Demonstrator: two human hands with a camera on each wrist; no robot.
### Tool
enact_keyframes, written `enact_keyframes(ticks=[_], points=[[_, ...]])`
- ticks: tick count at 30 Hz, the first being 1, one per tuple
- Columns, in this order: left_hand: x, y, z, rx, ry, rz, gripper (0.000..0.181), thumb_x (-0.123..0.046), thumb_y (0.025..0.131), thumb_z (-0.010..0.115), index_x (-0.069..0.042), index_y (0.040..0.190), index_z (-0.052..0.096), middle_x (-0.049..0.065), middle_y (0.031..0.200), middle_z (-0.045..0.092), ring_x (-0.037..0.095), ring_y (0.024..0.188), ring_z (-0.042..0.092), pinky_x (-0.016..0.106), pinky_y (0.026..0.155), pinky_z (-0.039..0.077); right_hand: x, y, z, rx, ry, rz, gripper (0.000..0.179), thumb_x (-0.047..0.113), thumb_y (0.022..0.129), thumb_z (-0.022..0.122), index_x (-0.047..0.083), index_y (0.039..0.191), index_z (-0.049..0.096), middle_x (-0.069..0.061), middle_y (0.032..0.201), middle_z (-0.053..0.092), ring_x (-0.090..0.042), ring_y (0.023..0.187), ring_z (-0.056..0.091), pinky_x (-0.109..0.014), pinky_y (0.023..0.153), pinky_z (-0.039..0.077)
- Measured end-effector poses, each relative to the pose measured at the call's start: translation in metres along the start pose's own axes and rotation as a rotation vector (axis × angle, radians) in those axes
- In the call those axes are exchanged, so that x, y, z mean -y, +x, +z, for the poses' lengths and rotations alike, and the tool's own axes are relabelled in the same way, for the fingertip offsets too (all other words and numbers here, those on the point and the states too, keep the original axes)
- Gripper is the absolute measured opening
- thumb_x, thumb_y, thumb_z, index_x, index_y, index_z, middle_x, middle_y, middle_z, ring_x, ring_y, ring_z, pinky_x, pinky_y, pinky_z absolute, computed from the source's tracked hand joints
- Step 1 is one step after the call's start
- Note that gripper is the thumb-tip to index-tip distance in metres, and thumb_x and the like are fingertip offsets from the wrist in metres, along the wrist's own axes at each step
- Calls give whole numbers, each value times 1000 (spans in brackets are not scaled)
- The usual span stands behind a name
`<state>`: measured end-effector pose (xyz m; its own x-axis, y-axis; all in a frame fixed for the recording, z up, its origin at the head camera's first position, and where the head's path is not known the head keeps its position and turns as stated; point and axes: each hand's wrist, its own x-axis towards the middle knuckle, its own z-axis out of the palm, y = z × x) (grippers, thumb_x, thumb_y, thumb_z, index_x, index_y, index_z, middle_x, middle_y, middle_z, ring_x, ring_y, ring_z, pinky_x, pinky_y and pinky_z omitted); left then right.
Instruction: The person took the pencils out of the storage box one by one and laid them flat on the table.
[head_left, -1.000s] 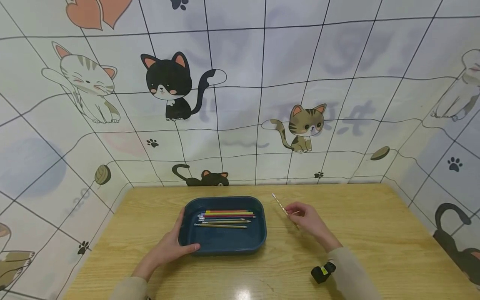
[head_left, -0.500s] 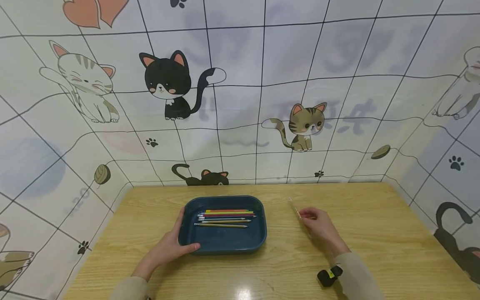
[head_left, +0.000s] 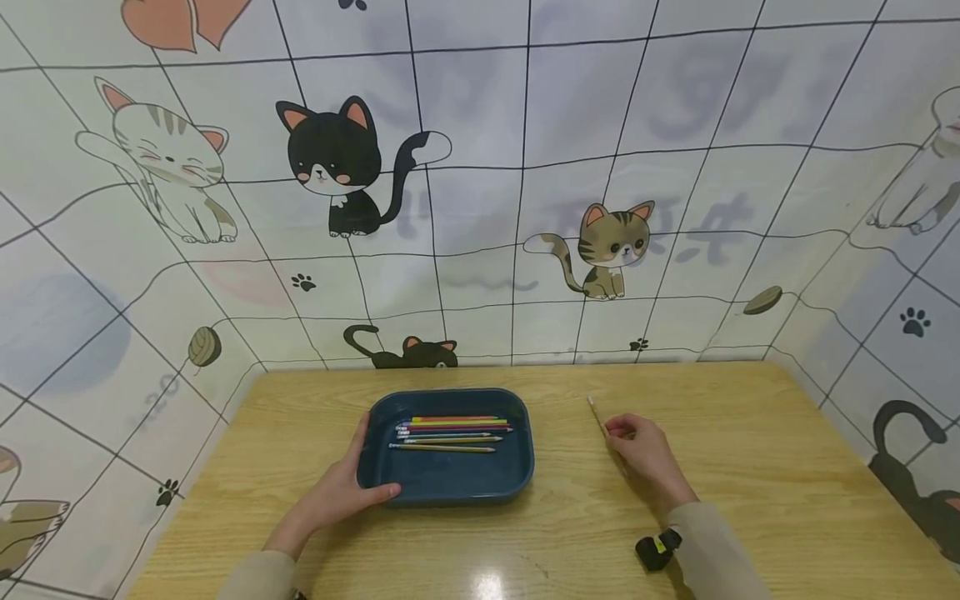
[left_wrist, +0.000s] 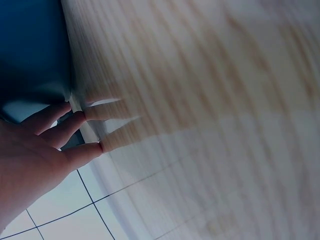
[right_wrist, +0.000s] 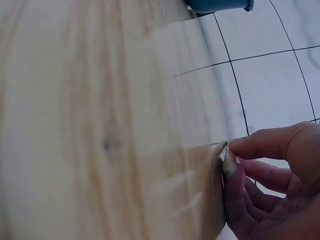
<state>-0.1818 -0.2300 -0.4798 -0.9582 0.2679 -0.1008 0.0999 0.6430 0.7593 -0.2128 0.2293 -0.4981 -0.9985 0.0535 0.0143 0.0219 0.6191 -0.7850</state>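
Pencil (head_left: 597,416) slim, tan, pale-ended, aslant. My right hand (head_left: 643,450) pinches it; left hand (head_left: 345,490), fingers extended, rests against tray (head_left: 457,483).

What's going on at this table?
Someone's sorting through pencils by the look of it. Their left hand holds the near left corner of a dark blue tray, where several pencils lie side by side. Their right hand pinches one pencil outside the tray, to its right.
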Motion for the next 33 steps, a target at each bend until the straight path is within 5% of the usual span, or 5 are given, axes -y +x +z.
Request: enact_keyframes(ticks=[17, 33], points=[[1, 0, -2, 2, -6, 1, 118, -40, 80, 79, -13, 155, -8, 31, 154, 14, 53, 132, 30, 62, 102, 30, 2, 2, 3, -13, -22, 9, 18, 4, 83, 66, -5, 99, 65, -8, 83, 61, -19, 74, 56, -31, 66, 46], [-1, -1, -1, 4, -3, -11, 117, -40, 80, 78, -16, 155, -9, 31, 153, 15, 53, 130, 32, 62, 101, 31, 2, 0, 0, 29, -14, 23, 21, 9, 90, 64, -6, 105, 62, -12, 91, 62, -24, 82, 58, -34, 68, 47]])
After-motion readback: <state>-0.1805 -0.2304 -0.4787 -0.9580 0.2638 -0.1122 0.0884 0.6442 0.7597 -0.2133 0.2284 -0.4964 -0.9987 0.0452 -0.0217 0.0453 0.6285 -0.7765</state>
